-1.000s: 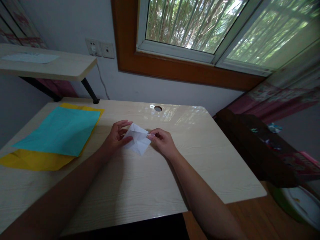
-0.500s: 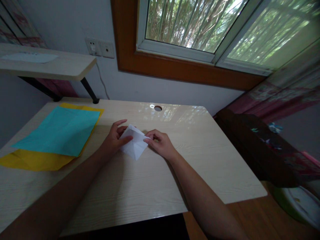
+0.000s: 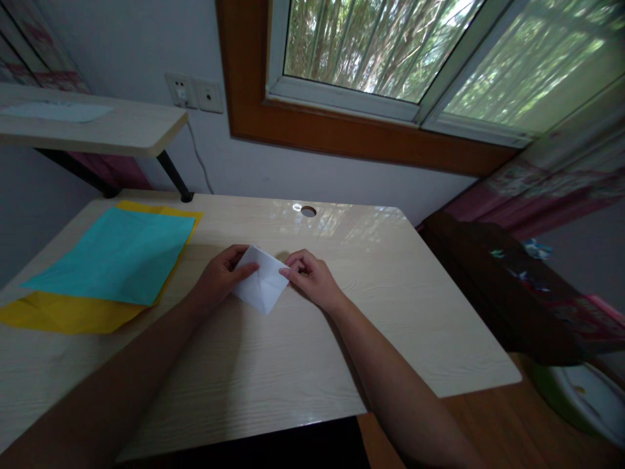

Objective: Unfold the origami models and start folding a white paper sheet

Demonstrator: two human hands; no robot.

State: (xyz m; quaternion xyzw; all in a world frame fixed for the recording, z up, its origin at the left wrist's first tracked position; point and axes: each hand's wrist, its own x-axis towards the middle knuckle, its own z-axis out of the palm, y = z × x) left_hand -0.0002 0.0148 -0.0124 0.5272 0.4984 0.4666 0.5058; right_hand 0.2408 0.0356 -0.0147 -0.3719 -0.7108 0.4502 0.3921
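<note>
A folded piece of white paper (image 3: 263, 281), roughly diamond-shaped with creases, is held just above the desk (image 3: 303, 365) between both hands. My left hand (image 3: 222, 273) grips its left side, thumb on the front face and the other fingers behind, mostly hidden by the paper. At the right corner, my right hand (image 3: 312, 277) pinches the paper between thumb and fingers. One corner of the paper points down toward me.
On the left lie a turquoise sheet (image 3: 117, 254) and a yellow sheet (image 3: 73, 316) beneath it. A raised shelf (image 3: 141, 127) on black legs stands at the back left, with a paper on top. A round cable hole (image 3: 308, 212) is near the far edge.
My left fingers, raised and spread before, have closed in behind the paper. The paper's upper flap now lies flatter. My right hand has barely moved.
</note>
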